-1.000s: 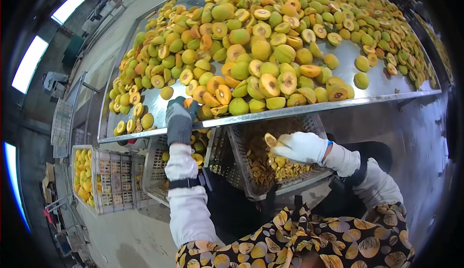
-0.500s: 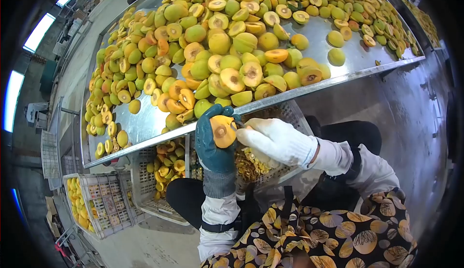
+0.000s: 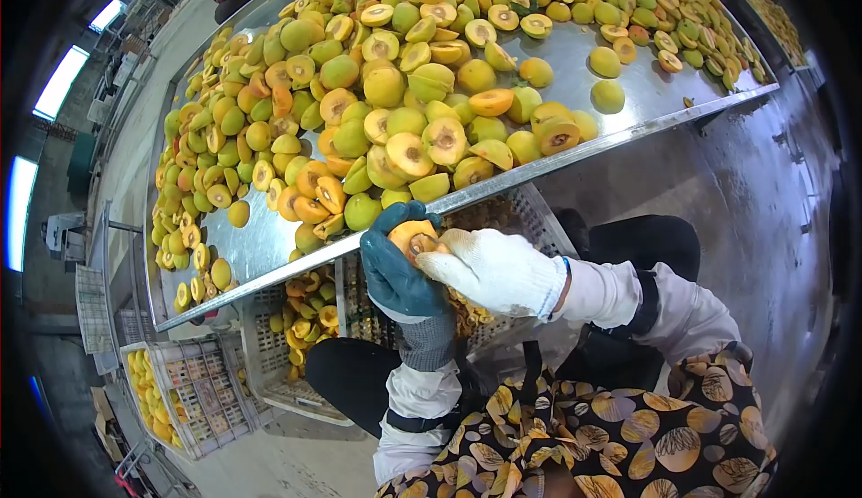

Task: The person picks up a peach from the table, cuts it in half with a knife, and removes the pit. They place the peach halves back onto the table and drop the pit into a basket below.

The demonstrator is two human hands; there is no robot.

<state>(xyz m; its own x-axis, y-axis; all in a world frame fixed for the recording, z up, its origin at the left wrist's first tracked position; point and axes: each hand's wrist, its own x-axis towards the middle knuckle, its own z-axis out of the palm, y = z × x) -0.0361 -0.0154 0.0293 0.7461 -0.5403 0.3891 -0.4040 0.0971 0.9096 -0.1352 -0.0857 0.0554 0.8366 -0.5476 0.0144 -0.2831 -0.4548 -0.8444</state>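
Since the earlier frame, our right hand (image 3: 505, 273) has moved across the fruit half (image 3: 409, 232). Leftmost, a crate (image 3: 208, 388) holds yellow fruit; the next crate (image 3: 259, 347) has cut pieces (image 3: 303, 326). Plenty of fruit remains on the counter (image 3: 235, 248). Our left hand (image 3: 400, 275) cups the half; our right fingers pinch at its middle.

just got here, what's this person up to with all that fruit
The left hand, in a dark green glove, holds a halved fruit just below the edge of the metal table. The right hand, in a white glove, has its fingers at the cut face. Fruit, much of it halved, is heaped on the table, and more sits in crates below.
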